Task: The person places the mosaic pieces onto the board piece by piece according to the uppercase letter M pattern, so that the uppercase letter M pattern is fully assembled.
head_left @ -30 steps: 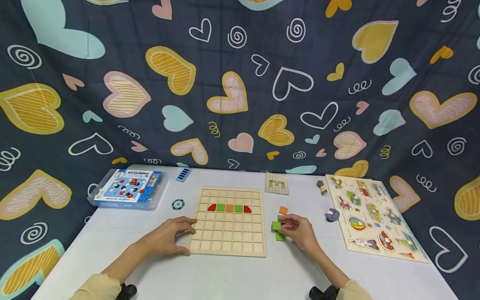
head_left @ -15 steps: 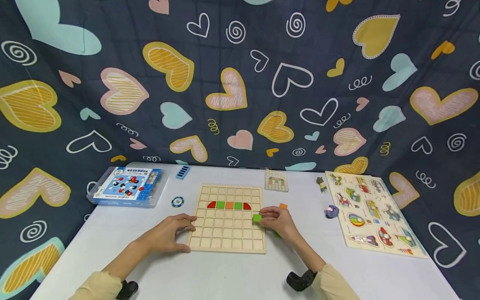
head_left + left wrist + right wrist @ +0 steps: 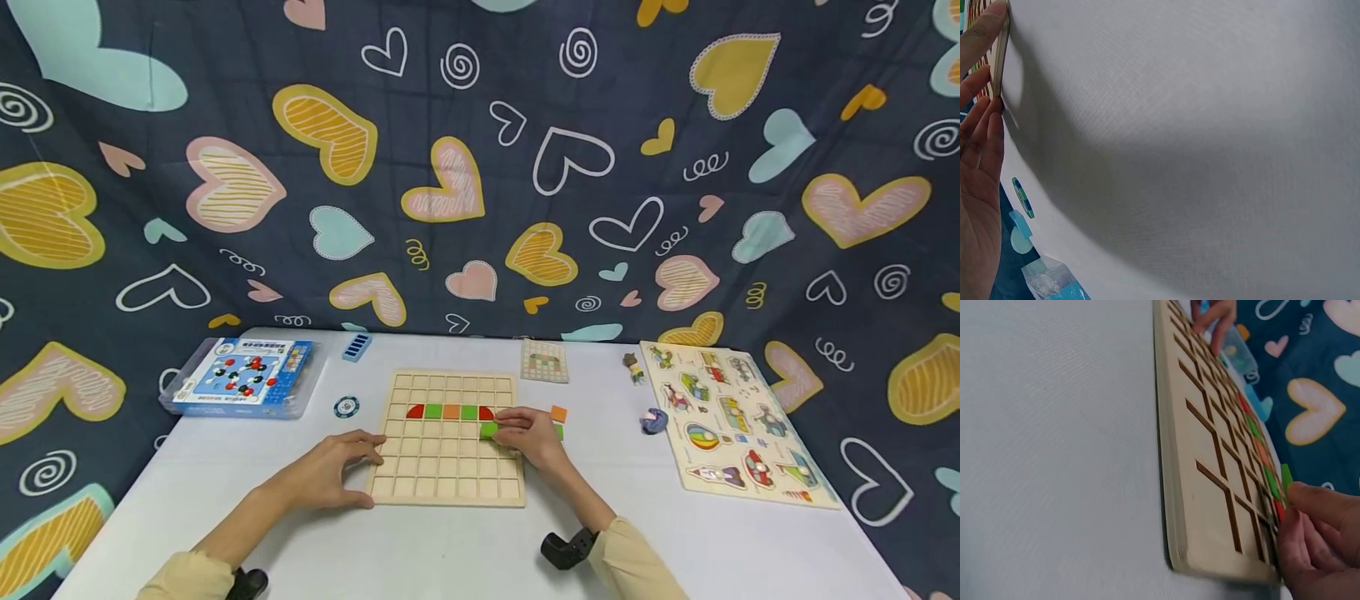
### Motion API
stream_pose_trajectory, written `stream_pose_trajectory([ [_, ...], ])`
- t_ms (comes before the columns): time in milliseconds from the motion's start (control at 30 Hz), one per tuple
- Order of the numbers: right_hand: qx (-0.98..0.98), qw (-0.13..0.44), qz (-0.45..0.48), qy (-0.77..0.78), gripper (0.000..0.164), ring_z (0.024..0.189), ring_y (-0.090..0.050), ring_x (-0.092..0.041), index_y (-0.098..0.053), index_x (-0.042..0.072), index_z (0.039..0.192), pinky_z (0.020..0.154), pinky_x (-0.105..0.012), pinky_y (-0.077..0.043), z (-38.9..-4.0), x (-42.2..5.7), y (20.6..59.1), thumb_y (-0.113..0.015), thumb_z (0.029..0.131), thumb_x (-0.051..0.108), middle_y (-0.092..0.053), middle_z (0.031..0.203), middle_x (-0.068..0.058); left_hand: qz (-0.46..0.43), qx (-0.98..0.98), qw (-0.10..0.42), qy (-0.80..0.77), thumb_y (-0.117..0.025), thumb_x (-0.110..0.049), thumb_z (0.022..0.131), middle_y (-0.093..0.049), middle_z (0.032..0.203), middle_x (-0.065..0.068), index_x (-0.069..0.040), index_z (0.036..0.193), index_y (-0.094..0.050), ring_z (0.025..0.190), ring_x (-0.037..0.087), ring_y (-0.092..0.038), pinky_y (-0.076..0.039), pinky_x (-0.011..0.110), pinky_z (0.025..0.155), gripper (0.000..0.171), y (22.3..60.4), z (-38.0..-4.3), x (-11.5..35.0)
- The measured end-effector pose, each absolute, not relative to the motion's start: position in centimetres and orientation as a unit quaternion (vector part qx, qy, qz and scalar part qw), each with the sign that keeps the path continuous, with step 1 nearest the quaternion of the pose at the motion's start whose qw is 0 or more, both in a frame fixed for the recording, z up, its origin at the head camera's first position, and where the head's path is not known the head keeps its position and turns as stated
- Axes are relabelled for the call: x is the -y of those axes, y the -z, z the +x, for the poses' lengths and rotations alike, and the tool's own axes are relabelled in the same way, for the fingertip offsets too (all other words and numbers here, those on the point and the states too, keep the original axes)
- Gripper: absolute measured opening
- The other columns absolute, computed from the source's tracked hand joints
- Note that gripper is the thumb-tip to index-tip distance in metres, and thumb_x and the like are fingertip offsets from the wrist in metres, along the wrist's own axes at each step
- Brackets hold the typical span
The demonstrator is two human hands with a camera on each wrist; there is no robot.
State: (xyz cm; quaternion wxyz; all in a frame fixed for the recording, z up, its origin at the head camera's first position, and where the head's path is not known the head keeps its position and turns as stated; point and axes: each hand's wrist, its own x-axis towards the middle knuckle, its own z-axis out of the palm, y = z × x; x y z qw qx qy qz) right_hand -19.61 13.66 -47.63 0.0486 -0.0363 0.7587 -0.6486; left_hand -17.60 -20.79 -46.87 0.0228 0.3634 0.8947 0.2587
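Note:
A square wooden grid board (image 3: 448, 503) lies on the white table. One row on it has an orange tile (image 3: 451, 412) in the middle, a green tile on each side, and a red rounded tile (image 3: 416, 412) at either end. My right hand (image 3: 531, 435) pinches a green square tile (image 3: 487, 430) between thumb and fingertips, close over the board below the right red tile. In the right wrist view that green tile (image 3: 1286, 477) shows at the fingertips. My left hand (image 3: 330, 473) rests at the board's left edge, thumb and fingers spread and touching it.
Right of the board lie an orange tile (image 3: 558, 414) and a green tile (image 3: 559, 431), partly behind my hand. A small pattern card (image 3: 545, 362), a picture puzzle (image 3: 738, 425), two small figures, a boxed kit (image 3: 243, 375), a round chip (image 3: 347, 407) and a blue block (image 3: 356, 347) stand around.
My right hand has carried the green tile left from the loose tiles beside the board to over its right-hand columns. The left hand stays at the board's edge.

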Motion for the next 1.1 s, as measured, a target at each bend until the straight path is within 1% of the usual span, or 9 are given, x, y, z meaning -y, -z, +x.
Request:
stream_pose_trajectory([
  [133, -0.765, 0.025, -0.071, 0.639, 0.033, 0.09, -0.068, -0.031, -0.064, -0.011, 0.109, 0.075, -0.026, -0.057, -20.0, -12.5, 47.9, -0.073, 0.078, -0.007, -0.067, 0.104, -0.025, 0.365, -0.895, 0.012, -0.258, -0.083, -0.046, 0.069, -0.059, 0.129, 0.011, -0.017, 0.103, -0.068, 0.115, 0.03, -0.057, -0.046, 0.05, 0.097, 0.047, 47.0, -17.5, 21.0],
  [267, -0.769, 0.01, -0.104, 0.63, 0.031, 0.087, -0.068, -0.034, -0.065, -0.01, 0.108, 0.072, -0.025, -0.057, -20.4, -11.0, 48.3, -0.073, 0.078, -0.006, -0.068, 0.102, -0.026, 0.366, -0.892, 0.016, -0.265, -0.082, -0.046, 0.069, -0.059, 0.129, 0.011, -0.016, 0.103, -0.068, 0.116, 0.031, -0.056, -0.045, 0.05, 0.097, 0.047, 47.0, -17.4, 21.0],
  [333, -0.773, 0.003, -0.113, 0.625, 0.03, 0.086, -0.068, -0.033, -0.066, -0.009, 0.106, 0.072, -0.024, -0.057, -20.6, -10.1, 48.4, -0.074, 0.078, -0.006, -0.069, 0.101, -0.024, 0.366, -0.891, 0.02, -0.269, -0.082, -0.047, 0.07, -0.058, 0.13, 0.011, -0.016, 0.104, -0.068, 0.116, 0.031, -0.056, -0.044, 0.051, 0.098, 0.048, 47.0, -17.4, 21.0],
  [533, -0.796, -0.026, -0.134, 0.589, 0.026, 0.079, -0.069, -0.023, -0.07, -0.005, 0.1, 0.068, -0.02, -0.056, -21.0, -7.3, 48.6, -0.076, 0.075, -0.007, -0.071, 0.094, -0.018, 0.365, -0.891, 0.021, -0.27, -0.082, -0.046, 0.07, -0.058, 0.13, 0.012, -0.016, 0.104, -0.068, 0.117, 0.031, -0.055, -0.044, 0.05, 0.099, 0.048, 47.0, -17.4, 21.0],
  [633, -0.797, -0.033, -0.146, 0.585, 0.025, 0.076, -0.069, -0.022, -0.07, -0.006, 0.097, 0.066, -0.019, -0.056, -21.2, -6.2, 48.8, -0.076, 0.073, -0.009, -0.071, 0.09, -0.018, 0.364, -0.891, 0.023, -0.27, -0.082, -0.044, 0.07, -0.058, 0.13, 0.012, -0.015, 0.104, -0.068, 0.117, 0.032, -0.055, -0.044, 0.051, 0.099, 0.047, 46.9, -17.3, 20.9],
  [833, -0.786, -0.028, -0.163, 0.596, 0.023, 0.073, -0.069, -0.025, -0.069, -0.009, 0.093, 0.065, -0.019, -0.056, -21.6, -4.6, 49.1, -0.077, 0.071, -0.011, -0.07, 0.086, -0.02, 0.354, -0.896, 0.036, -0.267, -0.083, -0.044, 0.07, -0.057, 0.132, 0.01, -0.016, 0.105, -0.067, 0.119, 0.03, -0.054, -0.044, 0.049, 0.1, 0.047, 47.0, -17.4, 20.8],
  [1100, -0.779, -0.004, -0.169, 0.604, 0.025, 0.076, -0.07, -0.026, -0.068, -0.009, 0.096, 0.067, -0.02, -0.056, -21.8, -3.8, 48.9, -0.076, 0.072, -0.012, -0.071, 0.088, -0.02, 0.346, -0.899, 0.044, -0.265, -0.084, -0.041, 0.068, -0.056, 0.133, 0.009, -0.017, 0.106, -0.067, 0.12, 0.029, -0.054, -0.043, 0.048, 0.101, 0.048, 47.1, -17.6, 20.8],
])
